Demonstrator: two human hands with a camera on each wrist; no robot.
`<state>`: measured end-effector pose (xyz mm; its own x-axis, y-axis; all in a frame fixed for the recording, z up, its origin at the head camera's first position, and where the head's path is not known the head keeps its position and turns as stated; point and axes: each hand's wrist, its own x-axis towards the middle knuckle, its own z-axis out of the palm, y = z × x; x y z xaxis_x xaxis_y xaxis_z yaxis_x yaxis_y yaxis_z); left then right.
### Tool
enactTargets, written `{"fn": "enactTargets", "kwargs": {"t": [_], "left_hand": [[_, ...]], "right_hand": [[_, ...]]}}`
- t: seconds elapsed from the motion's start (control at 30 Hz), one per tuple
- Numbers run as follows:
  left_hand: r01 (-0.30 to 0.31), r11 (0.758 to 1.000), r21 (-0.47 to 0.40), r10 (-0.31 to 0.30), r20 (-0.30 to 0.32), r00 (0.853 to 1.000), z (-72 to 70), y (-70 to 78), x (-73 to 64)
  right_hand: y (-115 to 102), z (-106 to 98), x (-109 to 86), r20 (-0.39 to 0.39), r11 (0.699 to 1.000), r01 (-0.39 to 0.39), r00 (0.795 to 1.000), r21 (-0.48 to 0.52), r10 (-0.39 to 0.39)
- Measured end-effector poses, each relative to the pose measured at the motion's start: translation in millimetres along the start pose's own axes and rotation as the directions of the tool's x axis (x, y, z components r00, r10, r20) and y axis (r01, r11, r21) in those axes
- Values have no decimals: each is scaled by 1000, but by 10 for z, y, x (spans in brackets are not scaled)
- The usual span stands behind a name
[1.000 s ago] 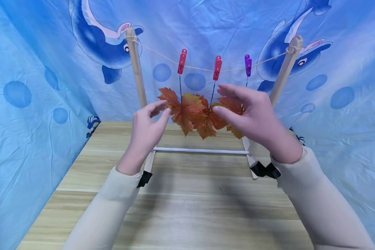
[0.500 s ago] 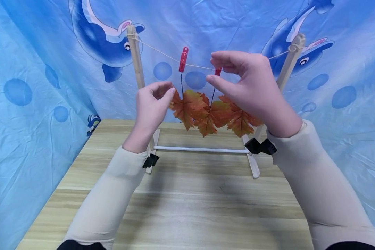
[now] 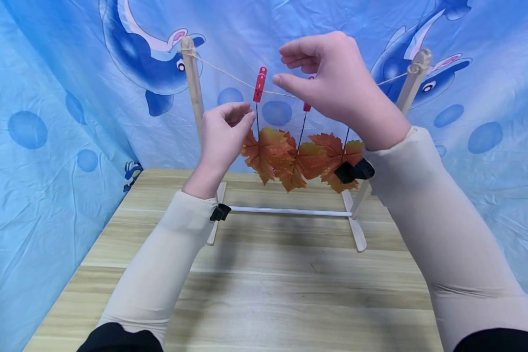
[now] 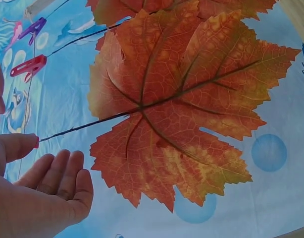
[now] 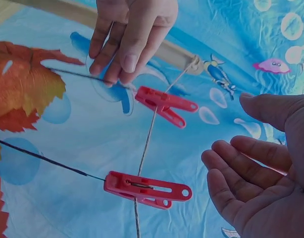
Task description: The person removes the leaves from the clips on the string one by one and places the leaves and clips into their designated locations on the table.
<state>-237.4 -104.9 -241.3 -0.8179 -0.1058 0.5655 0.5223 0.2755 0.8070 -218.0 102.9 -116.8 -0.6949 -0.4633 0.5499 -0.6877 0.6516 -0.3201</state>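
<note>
Can see left hand (image 3: 223,134), thumb slightly parted from fingers, near the left red clip (image 3: 260,84); cannot tell if touching the stem (image 3: 257,121). Can see right hand (image 3: 334,80), loosely spread, hiding the purple clip (image 4: 33,30) from head view. Can find leaves (image 3: 298,164) hanging below, partly behind wrist camera (image 3: 354,171).

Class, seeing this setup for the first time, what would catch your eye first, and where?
Probably the three orange-red leaves, hanging by dark stems from clips on a string between two wooden posts. In the head view, the left hand is near the leftmost leaf's stem and the right hand is higher, partly hiding the middle clip. Behind everything, big cartoon sea animals on the blue curtain also stand out.
</note>
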Motion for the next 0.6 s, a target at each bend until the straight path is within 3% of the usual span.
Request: {"fn": "enactTargets", "kwargs": {"t": [0.3,0.43,0.6], "left_hand": [[30,999,27,-31,15,999,61,11,65],[27,997,71,-28,8,1000,81,16,80],[13,998,61,-14,11,1000,97,12,94]], "right_hand": [[50,25,251,109,995,-52,992,-86,61],[58,43,334,155,993,-59,985,-104,75],[48,59,412,202,991,-54,976,-118,78]]}}
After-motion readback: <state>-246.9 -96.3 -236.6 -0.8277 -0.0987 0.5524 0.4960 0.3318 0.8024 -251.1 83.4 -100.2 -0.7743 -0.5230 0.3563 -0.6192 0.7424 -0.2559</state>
